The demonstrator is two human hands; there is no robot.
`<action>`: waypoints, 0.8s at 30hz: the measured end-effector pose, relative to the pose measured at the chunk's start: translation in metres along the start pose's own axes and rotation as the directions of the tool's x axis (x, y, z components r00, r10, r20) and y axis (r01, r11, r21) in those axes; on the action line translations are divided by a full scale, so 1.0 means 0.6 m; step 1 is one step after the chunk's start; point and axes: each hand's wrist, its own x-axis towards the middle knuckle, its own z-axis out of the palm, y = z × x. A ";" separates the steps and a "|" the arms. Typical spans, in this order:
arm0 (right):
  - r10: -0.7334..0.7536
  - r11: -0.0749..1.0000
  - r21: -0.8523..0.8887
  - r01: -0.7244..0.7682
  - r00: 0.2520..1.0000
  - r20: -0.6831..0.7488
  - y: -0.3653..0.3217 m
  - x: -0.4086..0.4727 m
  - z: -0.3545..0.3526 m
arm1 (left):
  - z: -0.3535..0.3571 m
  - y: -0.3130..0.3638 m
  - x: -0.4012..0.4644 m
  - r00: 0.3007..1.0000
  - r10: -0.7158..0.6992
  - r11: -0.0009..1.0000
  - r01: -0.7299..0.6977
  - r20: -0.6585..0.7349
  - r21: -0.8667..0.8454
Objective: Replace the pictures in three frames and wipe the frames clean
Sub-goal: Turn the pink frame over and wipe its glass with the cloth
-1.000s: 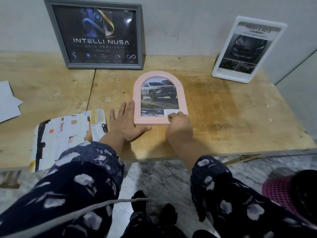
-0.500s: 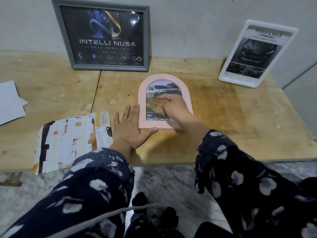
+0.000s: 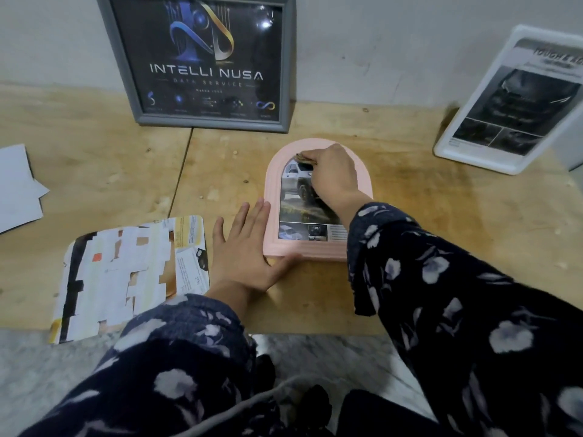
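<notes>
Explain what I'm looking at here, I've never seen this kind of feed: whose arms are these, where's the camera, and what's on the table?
There is no machine: the one view comes from a camera worn on a person's head, looking down at their own arms. The left hand lies flat on the wooden table, braced against the pink arched frame. The right hand presses a small wad, apparently a cloth, on that frame's top. A grey frame and a white frame lean on the wall. A taped-up sheet lies left.

3 frames (image 3: 318, 250), 2 hands (image 3: 243, 257), perhaps 1 cloth (image 3: 303, 158).
</notes>
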 end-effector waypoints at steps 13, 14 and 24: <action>-0.309 0.944 -0.116 0.308 0.951 0.009 0.041 -0.119 0.031 | -0.006 0.006 -0.004 1.000 0.001 1.000 -0.001 -0.015 0.000; -0.353 0.931 -0.125 0.344 0.933 -0.065 0.040 -0.129 0.033 | -0.006 0.006 -0.003 1.000 -0.001 1.000 0.001 -0.012 0.007; -0.241 0.969 0.100 0.224 0.948 0.210 0.020 -0.156 -0.021 | -0.006 0.006 -0.004 1.000 0.000 1.000 0.000 -0.027 0.002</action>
